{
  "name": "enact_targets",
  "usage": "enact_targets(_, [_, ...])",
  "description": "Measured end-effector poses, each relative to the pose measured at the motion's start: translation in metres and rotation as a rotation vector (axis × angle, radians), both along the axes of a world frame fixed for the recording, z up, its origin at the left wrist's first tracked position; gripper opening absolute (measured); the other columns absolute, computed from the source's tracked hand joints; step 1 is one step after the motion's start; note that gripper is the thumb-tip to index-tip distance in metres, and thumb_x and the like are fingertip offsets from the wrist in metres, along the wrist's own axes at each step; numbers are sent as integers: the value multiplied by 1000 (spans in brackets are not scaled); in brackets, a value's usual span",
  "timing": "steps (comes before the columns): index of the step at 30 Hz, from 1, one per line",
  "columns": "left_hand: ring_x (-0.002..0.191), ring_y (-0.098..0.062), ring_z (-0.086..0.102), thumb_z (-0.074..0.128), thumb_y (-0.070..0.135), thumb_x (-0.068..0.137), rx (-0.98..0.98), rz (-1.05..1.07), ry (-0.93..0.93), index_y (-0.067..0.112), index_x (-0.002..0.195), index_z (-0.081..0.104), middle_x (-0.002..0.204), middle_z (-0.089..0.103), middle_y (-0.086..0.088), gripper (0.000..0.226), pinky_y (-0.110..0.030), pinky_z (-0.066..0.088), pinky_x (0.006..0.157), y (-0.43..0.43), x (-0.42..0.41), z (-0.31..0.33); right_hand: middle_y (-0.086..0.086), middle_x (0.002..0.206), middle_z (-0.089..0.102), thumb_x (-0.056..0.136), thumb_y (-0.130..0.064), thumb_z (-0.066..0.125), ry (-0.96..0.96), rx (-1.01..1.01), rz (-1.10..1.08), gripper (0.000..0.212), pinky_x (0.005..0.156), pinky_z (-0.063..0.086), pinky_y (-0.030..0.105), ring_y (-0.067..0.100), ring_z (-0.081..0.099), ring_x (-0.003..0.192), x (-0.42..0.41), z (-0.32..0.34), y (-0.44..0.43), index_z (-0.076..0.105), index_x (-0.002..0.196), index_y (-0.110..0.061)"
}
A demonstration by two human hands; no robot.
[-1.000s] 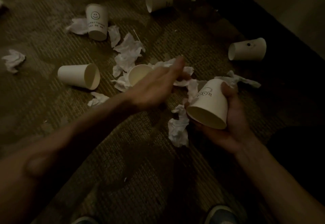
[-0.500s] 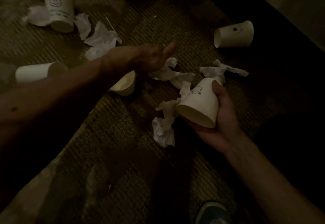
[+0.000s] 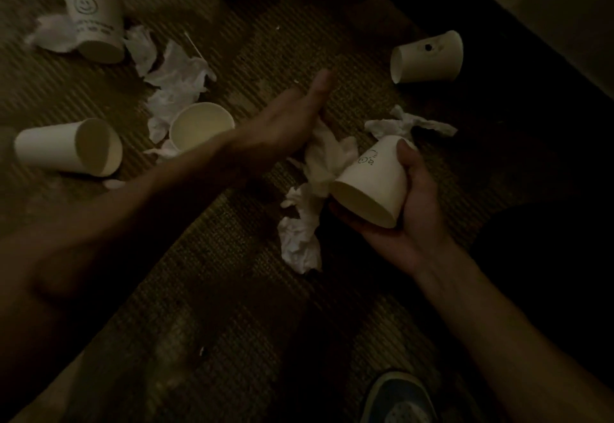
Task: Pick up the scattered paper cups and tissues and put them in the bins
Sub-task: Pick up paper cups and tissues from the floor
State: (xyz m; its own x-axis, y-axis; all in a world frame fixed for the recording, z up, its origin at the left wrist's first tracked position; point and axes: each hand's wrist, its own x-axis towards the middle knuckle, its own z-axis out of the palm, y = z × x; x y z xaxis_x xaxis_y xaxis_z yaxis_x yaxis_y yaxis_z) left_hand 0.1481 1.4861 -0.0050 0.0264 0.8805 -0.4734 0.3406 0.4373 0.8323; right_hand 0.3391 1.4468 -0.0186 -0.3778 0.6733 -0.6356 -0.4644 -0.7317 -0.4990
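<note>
I am gripping a cup [image 3: 372, 186] in my right hand [image 3: 408, 210]; my left hand [image 3: 282, 123], nearer, is closing on the tissue [image 3: 327, 157] mid-frame.

White paper cups [image 3: 68, 147] lie on the olive-brown woven carpet [image 3: 232, 289]; one cup [image 3: 94, 17] bears a black smiley, another [image 3: 428, 57] a black dot. The crumpled tissues [image 3: 299, 243] are white, the shoe [image 3: 398, 399] blue.
</note>
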Motion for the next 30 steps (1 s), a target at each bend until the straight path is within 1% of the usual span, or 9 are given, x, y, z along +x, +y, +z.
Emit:
enact_targets(4, [61, 10, 63, 25, 54, 103, 61, 120, -65, 24, 60, 70, 66, 69, 22, 70, -3, 40, 48, -27, 16, -5, 18, 120, 68, 87, -50, 57, 117, -13, 30, 53, 97, 51, 43, 30, 67, 108, -4, 5, -3, 69, 117, -7])
enact_targets(8, [66, 8, 57, 31, 41, 106, 204, 158, -28, 29, 73, 62, 69, 65, 19, 47, -17, 42, 63, -64, 28, -15, 18, 120, 67, 84, -51, 60, 93, -7, 163, 59, 85, 56, 37, 28, 67, 107, -4, 2, -12, 69, 120, -5])
enact_targets(12, [105, -3, 40, 25, 38, 100, 347, -48, 224, 17, 102, 66, 99, 52, 19, 46, -35, 37, 92, -98, 31, -31, 17, 102, 73, 77, -51, 65, -63, -49, 187, 60, 74, 59, 37, 27, 72, 89, 4, -11, -22, 66, 115, -4])
enact_targets(14, [137, -22, 28, 14, 48, 95, 291, -180, 401, 14, 126, 62, 138, 47, -4, 66, -47, 27, 112, -107, 28, -46, 16, 96, 74, 74, -50, 65, -104, -99, 203, 58, 70, 59, 36, 26, 73, 83, 8, -18, -26, 67, 111, -5])
enact_targets(17, [150, -31, 7, -5, 58, 84, 201, -439, 634, 24, 145, 41, 162, 16, -12, 84, -53, 22, 115, -121, 27, -66, 15, 95, 75, 73, -53, 64, -141, -134, 232, 54, 69, 59, 39, 26, 74, 83, 13, -22, -32, 76, 102, -8])
enact_targets(22, [107, -31, 55, 37, 35, 98, 678, -274, 653, 21, 103, 52, 108, 60, -10, 21, -49, 47, 82, -143, 36, -83, 16, 99, 74, 73, -49, 66, -110, -183, 215, 59, 74, 59, 46, 30, 73, 87, 21, -24, -39, 59, 118, -10])
enact_targets(24, [85, -31, 56, 43, 33, 96, 667, -221, 586, 16, 90, 55, 88, 57, -5, 22, -45, 48, 73, -142, 39, -84, 17, 106, 73, 78, -49, 63, -59, -208, 210, 56, 79, 58, 48, 31, 72, 94, 24, -25, -44, 64, 117, -9])
enact_targets(27, [79, -33, 56, 44, 40, 93, 368, -22, 163, 30, 77, 48, 79, 48, 9, 19, -41, 44, 71, -139, 48, -76, 15, 108, 73, 84, -55, 56, 14, -216, 245, 53, 85, 56, 47, 28, 71, 97, 27, -24, -53, 79, 98, -9])
enact_targets(30, [74, -10, 55, 40, 45, 96, 257, 148, 63, 30, 78, 47, 80, 55, 5, 25, -30, 45, 66, -141, 59, -69, 19, 106, 72, 80, -52, 63, 46, -249, 181, 57, 78, 57, 48, 32, 72, 94, 26, -21, -60, 74, 107, -3])
